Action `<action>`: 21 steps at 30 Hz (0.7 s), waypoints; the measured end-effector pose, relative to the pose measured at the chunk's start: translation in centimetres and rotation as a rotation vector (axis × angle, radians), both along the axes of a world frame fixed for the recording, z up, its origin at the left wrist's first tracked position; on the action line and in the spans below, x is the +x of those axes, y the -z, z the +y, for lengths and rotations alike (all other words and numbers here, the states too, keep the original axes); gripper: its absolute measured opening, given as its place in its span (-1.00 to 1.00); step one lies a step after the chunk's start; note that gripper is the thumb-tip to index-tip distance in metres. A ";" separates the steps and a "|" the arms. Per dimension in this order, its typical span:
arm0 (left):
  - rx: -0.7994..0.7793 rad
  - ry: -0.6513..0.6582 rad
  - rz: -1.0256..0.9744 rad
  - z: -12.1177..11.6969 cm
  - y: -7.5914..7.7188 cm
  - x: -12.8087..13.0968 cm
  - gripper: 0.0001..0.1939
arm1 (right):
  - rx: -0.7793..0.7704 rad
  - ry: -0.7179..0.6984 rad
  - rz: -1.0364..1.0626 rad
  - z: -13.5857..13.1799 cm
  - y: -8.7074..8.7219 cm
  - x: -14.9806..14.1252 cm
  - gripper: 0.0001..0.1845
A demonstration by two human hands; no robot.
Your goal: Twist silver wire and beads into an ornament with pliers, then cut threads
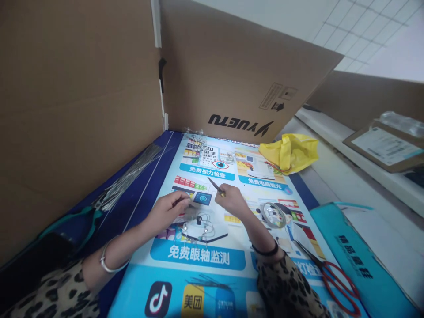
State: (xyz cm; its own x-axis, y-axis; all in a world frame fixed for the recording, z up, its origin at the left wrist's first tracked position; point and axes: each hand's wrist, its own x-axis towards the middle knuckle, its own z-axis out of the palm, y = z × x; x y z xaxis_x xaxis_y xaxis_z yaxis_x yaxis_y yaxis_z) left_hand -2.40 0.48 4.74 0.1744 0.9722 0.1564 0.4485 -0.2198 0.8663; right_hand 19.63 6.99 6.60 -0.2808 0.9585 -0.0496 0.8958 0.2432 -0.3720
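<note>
My right hand (232,202) is closed around a small tool (217,187) with a dark pointed blade and a gold-coloured part near the fingers. Its blade points up and left, and its handle is hidden in the fist. To the left, the fingertips of my left hand (172,206) are pinched together; whatever is between them is too thin to make out. Just below and between both hands lies a loose tangle of clear beaded wire (200,229). Short dark wires (210,281) lie nearer to me on the printed mat (132,276).
Cardboard walls (232,79) stand behind and at the left. A bundle of thin wires (132,176) and teal-handled pliers (89,223) lie left. At right are a tape roll (273,215), red-handled scissors (338,280), a yellow bag (293,152) and a teal package (351,251).
</note>
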 end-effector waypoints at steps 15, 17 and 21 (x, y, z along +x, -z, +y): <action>-0.328 -0.016 -0.503 0.4 -2.2 3.9 -0.71 | 0.081 -0.036 0.445 -4.6 -1.5 -2.9 -0.88; -0.355 -0.022 -0.562 0.4 -2.3 3.7 -0.70 | 0.060 -0.093 0.499 -4.5 -1.0 -2.6 -0.89; -0.317 -0.071 -0.625 0.8 -2.4 3.2 -0.74 | 0.337 -0.218 0.473 -4.1 0.6 -1.0 -0.93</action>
State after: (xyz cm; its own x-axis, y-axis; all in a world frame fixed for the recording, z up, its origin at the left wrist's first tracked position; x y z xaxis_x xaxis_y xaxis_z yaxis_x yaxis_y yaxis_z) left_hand 0.78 1.27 7.11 0.0788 0.9932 -0.0858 -0.1502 0.0969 0.9839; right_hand 18.65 2.93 6.01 -0.3895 0.8179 0.4235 0.5689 0.5752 -0.5877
